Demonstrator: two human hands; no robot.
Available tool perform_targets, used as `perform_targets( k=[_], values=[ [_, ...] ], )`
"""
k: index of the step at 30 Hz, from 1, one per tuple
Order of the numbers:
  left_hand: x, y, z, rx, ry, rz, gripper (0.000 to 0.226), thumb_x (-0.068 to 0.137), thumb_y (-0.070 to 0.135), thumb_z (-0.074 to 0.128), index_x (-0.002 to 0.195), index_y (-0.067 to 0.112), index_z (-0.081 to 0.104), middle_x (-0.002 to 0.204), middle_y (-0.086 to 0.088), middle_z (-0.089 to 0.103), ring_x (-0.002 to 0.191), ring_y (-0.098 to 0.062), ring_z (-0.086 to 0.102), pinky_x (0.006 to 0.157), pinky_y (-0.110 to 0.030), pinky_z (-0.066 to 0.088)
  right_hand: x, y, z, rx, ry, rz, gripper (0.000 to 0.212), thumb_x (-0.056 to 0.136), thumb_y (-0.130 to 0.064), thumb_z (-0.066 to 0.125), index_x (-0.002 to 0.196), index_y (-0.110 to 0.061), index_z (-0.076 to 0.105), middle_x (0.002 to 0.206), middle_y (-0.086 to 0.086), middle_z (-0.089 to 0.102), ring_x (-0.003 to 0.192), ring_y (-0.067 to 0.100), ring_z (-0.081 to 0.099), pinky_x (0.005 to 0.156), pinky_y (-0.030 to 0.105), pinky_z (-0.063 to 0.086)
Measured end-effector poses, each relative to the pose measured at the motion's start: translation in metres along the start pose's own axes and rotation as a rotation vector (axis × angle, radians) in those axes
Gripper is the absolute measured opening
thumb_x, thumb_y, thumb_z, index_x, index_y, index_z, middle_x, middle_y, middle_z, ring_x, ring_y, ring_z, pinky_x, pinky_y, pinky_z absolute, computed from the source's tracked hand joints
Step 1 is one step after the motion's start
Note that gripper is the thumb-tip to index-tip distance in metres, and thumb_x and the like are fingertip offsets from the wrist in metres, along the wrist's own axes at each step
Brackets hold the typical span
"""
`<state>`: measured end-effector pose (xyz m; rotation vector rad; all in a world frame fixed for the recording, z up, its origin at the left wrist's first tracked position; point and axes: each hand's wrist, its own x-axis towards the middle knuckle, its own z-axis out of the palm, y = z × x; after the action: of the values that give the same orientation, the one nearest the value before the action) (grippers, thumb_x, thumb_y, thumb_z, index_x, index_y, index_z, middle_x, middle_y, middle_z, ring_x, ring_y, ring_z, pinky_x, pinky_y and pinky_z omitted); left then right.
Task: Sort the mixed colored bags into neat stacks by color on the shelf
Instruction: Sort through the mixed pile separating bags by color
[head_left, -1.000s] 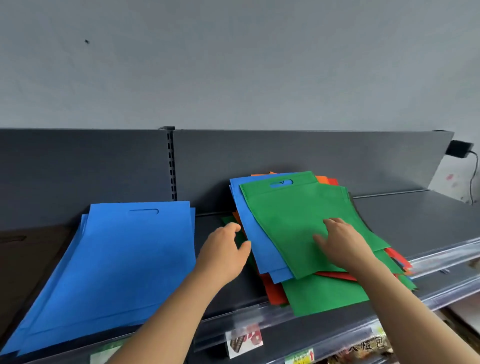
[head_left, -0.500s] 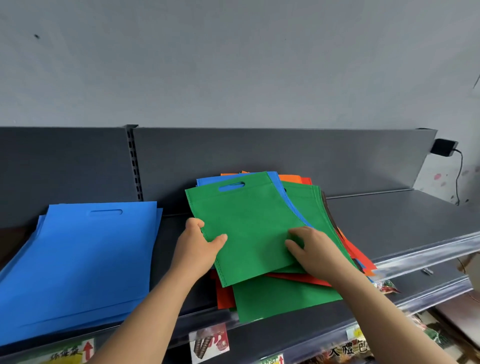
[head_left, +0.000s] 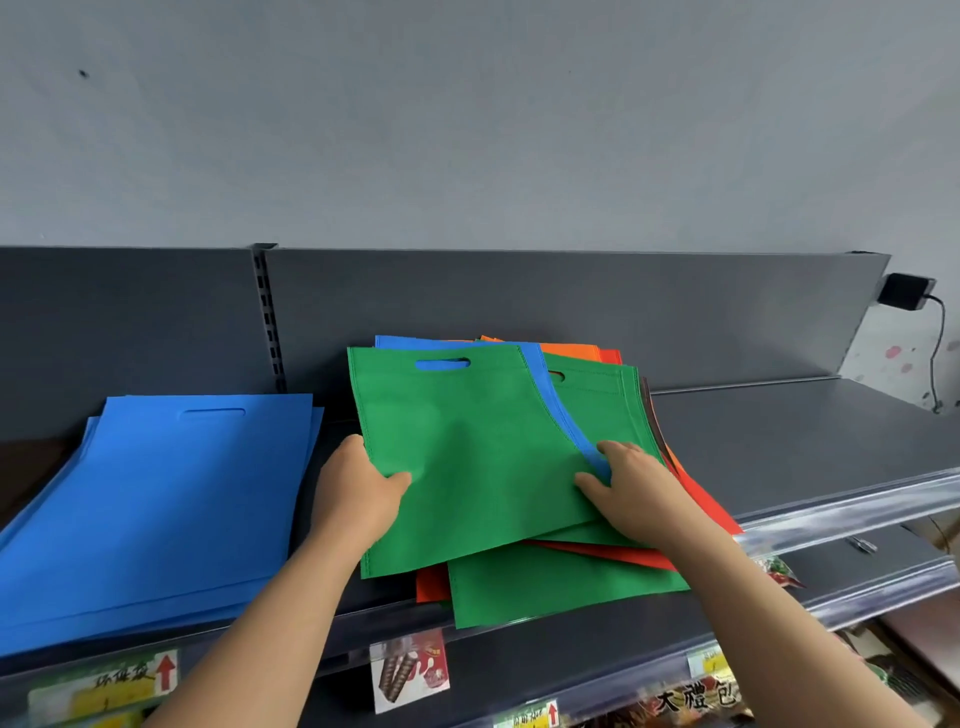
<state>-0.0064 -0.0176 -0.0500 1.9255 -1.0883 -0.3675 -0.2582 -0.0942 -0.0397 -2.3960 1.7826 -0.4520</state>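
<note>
Dark grey shelf (head_left: 779, 441) carrying a neat blue bag stack (head_left: 156, 509) at left, mixed pile (head_left: 561, 587) lying just beside it, top green bag (head_left: 467, 457) being pinched by left hand (head_left: 358, 493) at its left edge, right hand (head_left: 631, 486) gripping its right edge

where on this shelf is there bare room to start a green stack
Bare dark shelf lies right of the mixed pile of fabric bags, up to the clear front rail. A narrower strip lies between the blue bag stack and that pile. The middle is crowded.
</note>
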Motion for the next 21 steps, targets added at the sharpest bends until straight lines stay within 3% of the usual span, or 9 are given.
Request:
perform_targets(
  k=[2,5,8,15,21],
  values=[
    [-0.002,-0.001,0.0,-0.011,-0.005,0.01,0.016,0.086,0.017,0.066,0.097,0.015,0.053,0.085,0.005,0.056,0.066,-0.009,0.052,0.047,-0.023,0.036,0.002,-0.001,0.001,-0.003,-0.011,0.009,0.041,0.093,-0.04,0.05,0.118,-0.008,0.051,0.11,0.009,0.061,0.097,0.028,0.057,0.084,0.037,0.046],
    [-0.005,-0.004,0.001,-0.082,-0.053,-0.02,0.025,0.085,0.02,0.068,0.102,0.017,0.05,0.092,0.005,0.057,0.072,-0.009,0.054,0.051,-0.023,0.038,0.004,-0.006,0.003,0.066,-0.014,-0.005,0.052,0.091,-0.032,0.054,0.136,-0.01,0.042,0.125,0.012,0.055,0.113,0.031,0.052,0.096,0.038,0.042],
    [-0.005,-0.008,0.002,-0.137,-0.082,-0.027,0.032,0.083,0.017,0.07,0.108,0.018,0.05,0.099,0.004,0.058,0.079,-0.009,0.056,0.056,-0.023,0.042,0.004,-0.01,0.003,0.16,0.005,-0.009,0.055,0.089,-0.022,0.057,0.14,-0.014,0.038,0.13,0.013,0.049,0.117,0.029,0.049,0.1,0.037,0.04],
    [-0.011,-0.014,-0.007,-0.196,-0.012,0.029,0.032,0.086,0.013,0.066,0.109,0.025,0.047,0.096,0.012,0.056,0.074,-0.002,0.052,0.055,-0.018,0.04,0.003,-0.024,-0.001,0.326,0.137,-0.051,0.041,0.087,-0.002,0.052,0.125,-0.017,0.053,0.123,0.012,0.054,0.112,0.023,0.051,0.086,0.024,0.036],
    [-0.012,-0.029,-0.019,-0.195,-0.009,0.01,0.023,0.09,0.016,0.062,0.105,0.023,0.046,0.098,0.007,0.057,0.069,-0.004,0.049,0.057,-0.018,0.042,0.001,-0.047,-0.001,0.35,0.224,-0.113,0.037,0.086,0.002,0.047,0.114,-0.018,0.059,0.117,0.006,0.054,0.091,0.013,0.044,0.078,0.024,0.034]
  ],
)
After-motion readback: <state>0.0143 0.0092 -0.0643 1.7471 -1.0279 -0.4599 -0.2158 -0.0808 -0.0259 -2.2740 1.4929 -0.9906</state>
